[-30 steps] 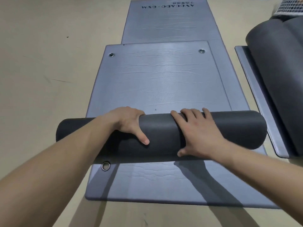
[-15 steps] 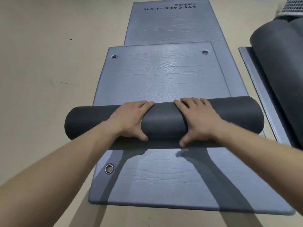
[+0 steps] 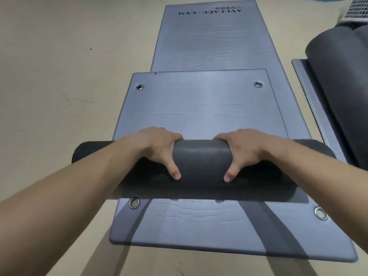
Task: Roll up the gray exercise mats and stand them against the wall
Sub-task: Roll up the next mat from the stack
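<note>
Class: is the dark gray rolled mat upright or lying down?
Lying down: the dark gray rolled mat lies sideways across a flat gray mat.

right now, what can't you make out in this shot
All head view:
left hand and right hand: fingertips hidden behind the rolled mat.
Dark rolls at right: cut off by the frame edge.
White mesh object: cropped at the top corner.
Small print on the far mat: too small.

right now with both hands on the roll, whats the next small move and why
Probably push the roll another turn away from you. The left hand and right hand both grip over its top with thumbs on the near side, and a flat stretch of the mat is not yet rolled, reaching to the two far grommets. Even pressure should hold it straight.
</note>
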A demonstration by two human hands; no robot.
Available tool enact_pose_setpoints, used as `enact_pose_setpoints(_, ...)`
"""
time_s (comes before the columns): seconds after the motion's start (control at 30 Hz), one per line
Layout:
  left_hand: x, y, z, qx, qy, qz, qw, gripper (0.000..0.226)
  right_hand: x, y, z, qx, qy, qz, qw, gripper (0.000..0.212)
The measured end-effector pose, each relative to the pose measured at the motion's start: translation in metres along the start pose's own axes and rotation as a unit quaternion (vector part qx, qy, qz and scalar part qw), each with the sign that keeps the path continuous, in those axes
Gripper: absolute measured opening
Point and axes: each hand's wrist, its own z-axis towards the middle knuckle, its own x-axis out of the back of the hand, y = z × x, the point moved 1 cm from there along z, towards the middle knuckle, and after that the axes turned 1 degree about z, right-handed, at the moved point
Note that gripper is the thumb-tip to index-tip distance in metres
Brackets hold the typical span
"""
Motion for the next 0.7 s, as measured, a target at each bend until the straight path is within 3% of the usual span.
enact_pose_setpoints(0.13,0.000,-0.003,0.003,-0.009,-0.011,-0.073,0.997,0.103,-0.064,-0.016,-0.021,-0.031,0.235,-0.124,0.964,0.144)
enact_pose_setpoints(0.2,0.001,-0.006,0.005,-0.010,-0.004,-0.091,0.996,0.114,-0.083,-0.018,-0.016,-0.025,0.293,-0.144,0.945,0.147)
enact_pose_setpoints(0.27,-0.001,-0.008,-0.003,-0.011,0.064,-0.070,0.995,0.125,-0.078,-0.016,-0.011,-0.021,0.292,-0.144,0.945,0.140)
enact_pose_setpoints(0.37,-0.020,-0.004,-0.019,-0.015,0.225,0.022,0.974,0.127,-0.038,-0.010,0.003,-0.033,0.196,-0.129,0.971,0.138)
enact_pose_setpoints(0.47,-0.054,0.004,-0.011,0.000,0.253,0.139,0.957,0.143,0.004,0.000,0.028,-0.026,0.107,-0.068,0.992,0.137)
enact_pose_setpoints(0.53,-0.047,-0.002,0.005,-0.003,0.265,0.118,0.957,0.142,0.004,0.000,0.037,-0.027,0.138,-0.062,0.988,0.139)
enact_pose_setpoints(0.63,-0.013,-0.017,0.021,-0.034,0.227,0.057,0.972,0.140,-0.036,-0.006,0.035,-0.052,0.269,-0.140,0.952,0.146)
enact_pose_setpoints(0.7,-0.015,-0.019,0.025,-0.024,0.233,0.069,0.970,0.139,-0.057,-0.004,0.036,-0.044,0.304,-0.177,0.935,0.145)
